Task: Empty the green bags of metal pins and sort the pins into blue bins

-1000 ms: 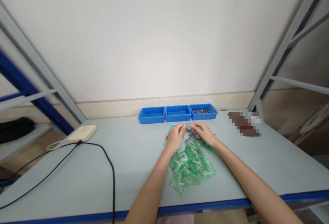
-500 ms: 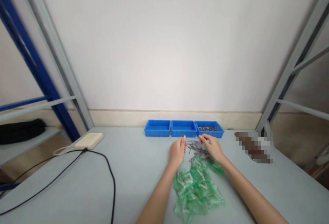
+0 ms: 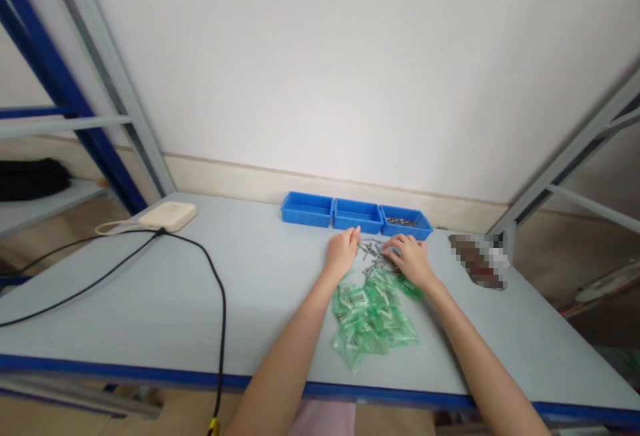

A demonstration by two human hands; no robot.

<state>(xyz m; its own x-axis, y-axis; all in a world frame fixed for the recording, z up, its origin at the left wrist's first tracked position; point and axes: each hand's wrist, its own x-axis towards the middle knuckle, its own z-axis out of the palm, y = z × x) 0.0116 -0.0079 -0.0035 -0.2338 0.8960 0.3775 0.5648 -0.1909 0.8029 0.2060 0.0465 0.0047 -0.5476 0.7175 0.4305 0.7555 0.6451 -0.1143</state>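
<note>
My left hand is closed, with a bit of green plastic bag showing at its fingertips; most of the bag is hidden by the hand. A loose pile of grey metal screws lies just to its right. Over the right part of that pile is my right hand, fingers apart and bent down, touching the screws. Nothing can be seen held in it. Nearer to me, between my forearms, lies a heap of green plastic bags with screws and pale pieces inside.
Behind the hands stand three blue bins in a row: the left bin and middle bin look empty, the right bin holds small metal parts. A white box and black cable are at left. A blurred-out item lies right.
My right hand has gone from a pinch above the pile to apart fingers down on the screws. The view has tilted down, showing the table's front edge. My left hand stays beside the pile.
</note>
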